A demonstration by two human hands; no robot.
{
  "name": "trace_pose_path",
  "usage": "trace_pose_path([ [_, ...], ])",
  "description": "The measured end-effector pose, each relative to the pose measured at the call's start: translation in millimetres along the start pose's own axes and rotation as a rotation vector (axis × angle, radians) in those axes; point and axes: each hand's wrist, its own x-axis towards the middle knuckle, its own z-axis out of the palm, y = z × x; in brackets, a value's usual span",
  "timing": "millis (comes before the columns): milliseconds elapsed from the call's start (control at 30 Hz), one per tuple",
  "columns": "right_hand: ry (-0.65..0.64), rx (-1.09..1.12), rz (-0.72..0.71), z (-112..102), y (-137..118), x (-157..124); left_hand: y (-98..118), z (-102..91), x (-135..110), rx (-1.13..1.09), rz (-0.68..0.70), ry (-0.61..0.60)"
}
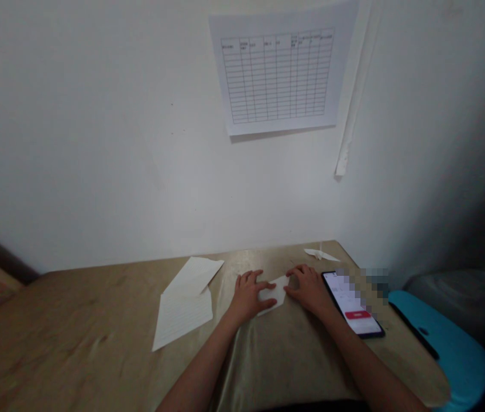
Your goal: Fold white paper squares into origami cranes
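Resting on a small, angular white paper sheet (278,292), the left hand (247,296) has thumb and fingers apart; the right hand (309,288) touches its edge (pinching or not, one cannot tell).

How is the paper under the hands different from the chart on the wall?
The paper lies on the table, the left hand partly over it, the right hand at its edge; the chart is up on the wall. The paper looks far smaller than the chart. The chart bears a printed grid; on the paper I can make out no print. Both are whitish.
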Motion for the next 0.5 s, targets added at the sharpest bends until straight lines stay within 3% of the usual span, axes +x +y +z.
trace_pose_path([
  [500,-0.088,0.063,-0.075,2,3,-13,-2,4.3,0,0.003,-0.001,0.021],
])
